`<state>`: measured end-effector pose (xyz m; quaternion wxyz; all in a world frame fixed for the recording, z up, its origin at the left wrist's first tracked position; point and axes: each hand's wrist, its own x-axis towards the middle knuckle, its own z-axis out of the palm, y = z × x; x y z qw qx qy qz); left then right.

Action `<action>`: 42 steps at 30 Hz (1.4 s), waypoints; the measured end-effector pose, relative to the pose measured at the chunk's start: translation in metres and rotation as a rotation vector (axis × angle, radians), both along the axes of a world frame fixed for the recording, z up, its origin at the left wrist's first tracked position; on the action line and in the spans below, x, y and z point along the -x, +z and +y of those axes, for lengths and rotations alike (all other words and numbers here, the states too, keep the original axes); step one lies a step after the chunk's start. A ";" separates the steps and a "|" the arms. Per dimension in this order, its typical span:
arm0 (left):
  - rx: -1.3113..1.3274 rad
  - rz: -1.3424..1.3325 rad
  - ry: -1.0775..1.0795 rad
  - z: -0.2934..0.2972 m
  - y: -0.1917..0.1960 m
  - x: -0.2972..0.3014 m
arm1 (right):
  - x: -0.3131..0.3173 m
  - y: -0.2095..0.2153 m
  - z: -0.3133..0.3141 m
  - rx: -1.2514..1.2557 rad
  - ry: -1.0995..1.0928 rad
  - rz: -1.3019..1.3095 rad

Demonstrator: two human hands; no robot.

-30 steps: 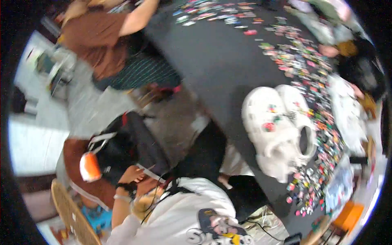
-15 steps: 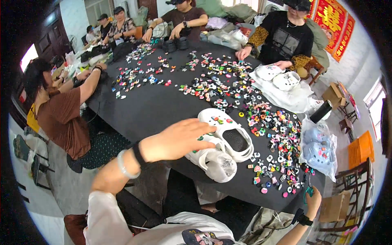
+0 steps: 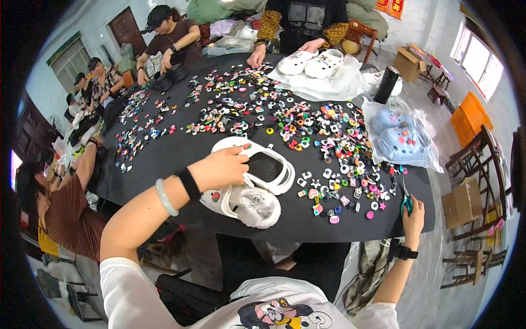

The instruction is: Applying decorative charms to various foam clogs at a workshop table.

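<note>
Two white clogs lie side by side on the dark table in front of me. The farther clog [image 3: 280,181] has a dark insole and small colourful charms on its toe. Crumpled clear plastic fills the nearer clog [image 3: 257,211], which carries a red charm. My left hand [image 3: 222,166] is over the pair, its fingers curled onto the upper of the farther clog; the fingertips are partly hidden. Off to the right, at the table's edge, my right hand [image 3: 415,219] grips teal-handled scissors [image 3: 406,203], their metal tips pointing away from me.
Many loose colourful charms [image 3: 329,131] spread across the table [image 3: 181,153]. Bagged light-blue clogs [image 3: 397,137] and a black bottle [image 3: 387,85] stand at the right. Across from me, a person's hands are by white clogs [image 3: 323,64] on plastic. Other people sit along the left side.
My view has shifted to the right. My left hand's fingers went from stretched over the clogs to curled on the farther one. My right hand still holds the scissors, now further onto the table edge.
</note>
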<state>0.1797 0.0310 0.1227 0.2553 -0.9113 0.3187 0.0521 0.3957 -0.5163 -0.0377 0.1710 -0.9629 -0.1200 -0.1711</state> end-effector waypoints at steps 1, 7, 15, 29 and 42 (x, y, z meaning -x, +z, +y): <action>0.033 0.014 0.005 0.003 0.001 0.001 | 0.003 -0.003 0.000 -0.036 0.005 -0.025; 0.342 0.122 0.209 0.029 0.039 0.030 | 0.012 -0.011 -0.013 -0.015 -0.009 -0.095; 1.175 0.273 0.977 0.047 -0.015 0.052 | 0.032 0.000 0.035 0.089 0.002 -0.188; 1.448 0.259 1.073 0.033 -0.042 0.054 | 0.117 0.090 0.218 -0.345 0.804 0.039; 1.588 0.081 1.023 0.012 -0.050 0.083 | 0.218 0.207 0.255 -0.755 1.659 0.092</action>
